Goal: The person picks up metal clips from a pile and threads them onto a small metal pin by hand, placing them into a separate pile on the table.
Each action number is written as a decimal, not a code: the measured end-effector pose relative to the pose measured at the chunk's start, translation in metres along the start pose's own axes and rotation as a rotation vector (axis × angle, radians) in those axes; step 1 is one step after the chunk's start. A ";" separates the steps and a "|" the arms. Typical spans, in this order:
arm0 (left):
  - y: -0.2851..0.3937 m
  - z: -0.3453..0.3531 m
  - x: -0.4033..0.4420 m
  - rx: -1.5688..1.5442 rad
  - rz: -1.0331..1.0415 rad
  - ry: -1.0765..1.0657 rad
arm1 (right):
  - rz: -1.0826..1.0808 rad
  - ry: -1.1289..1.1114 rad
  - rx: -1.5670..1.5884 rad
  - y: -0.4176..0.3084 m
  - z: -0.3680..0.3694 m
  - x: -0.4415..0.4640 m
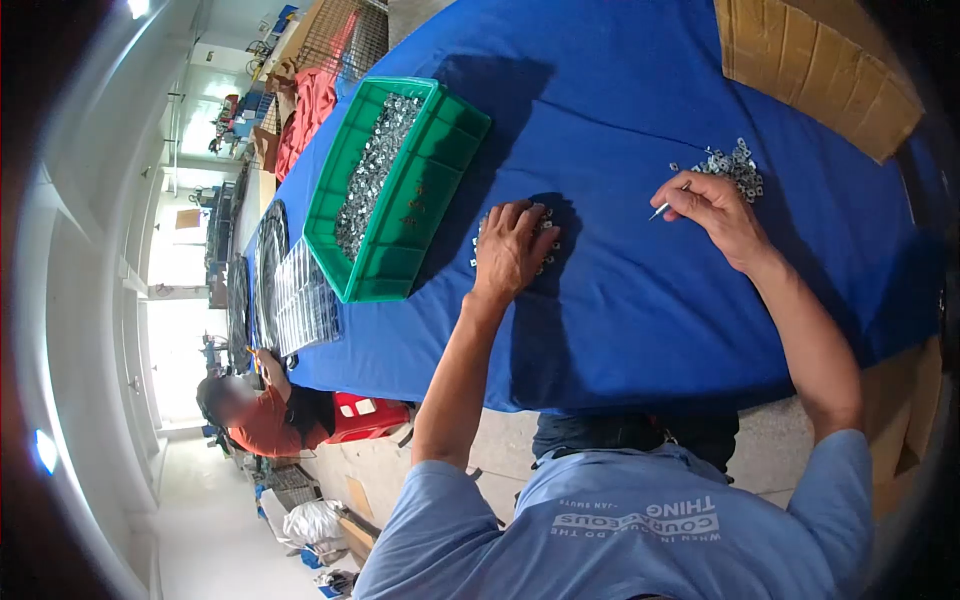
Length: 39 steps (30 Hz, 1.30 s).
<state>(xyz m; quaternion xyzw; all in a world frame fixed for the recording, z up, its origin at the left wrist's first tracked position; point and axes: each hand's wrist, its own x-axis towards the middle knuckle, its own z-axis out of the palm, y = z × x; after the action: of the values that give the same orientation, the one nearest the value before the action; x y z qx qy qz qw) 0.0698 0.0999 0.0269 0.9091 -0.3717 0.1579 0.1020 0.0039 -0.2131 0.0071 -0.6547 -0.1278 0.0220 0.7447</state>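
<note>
My left hand lies spread, palm down, over a small pile of metal pieces on the blue cloth; the pieces show around its fingers. In my right hand is a thin pointed metal tool, pinched between the fingers, its tip toward the left. Just beyond that hand sits a second pile of small metal pieces. To the left of my left hand stands a green bin, with many small metal pieces inside.
Brown cardboard lies at the table's upper right. Left of the bin are a clear divided tray and black coiled material. A person in orange sits at the table's left side near a red stool.
</note>
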 end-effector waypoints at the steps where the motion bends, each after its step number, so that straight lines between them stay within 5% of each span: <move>1: -0.004 0.002 0.001 -0.015 0.018 -0.008 | -0.002 -0.001 0.001 0.000 0.001 0.000; 20: -0.005 0.005 0.004 0.025 0.084 0.060 | -0.013 0.033 0.032 -0.005 0.002 0.001; 28: -0.009 0.004 0.005 -0.055 -0.041 0.131 | 0.009 0.032 0.045 -0.004 0.000 0.000; 32: -0.012 -0.008 0.006 -0.134 -0.282 0.173 | 0.005 0.021 0.045 -0.003 0.002 0.001; 39: -0.019 -0.005 0.002 -0.189 -0.304 0.212 | -0.003 0.009 0.024 -0.004 0.001 0.000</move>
<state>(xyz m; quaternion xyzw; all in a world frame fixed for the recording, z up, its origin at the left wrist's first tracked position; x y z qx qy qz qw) 0.0838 0.1137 0.0307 0.9194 -0.2305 0.2000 0.2482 0.0031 -0.2125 0.0107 -0.6456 -0.1250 0.0197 0.7532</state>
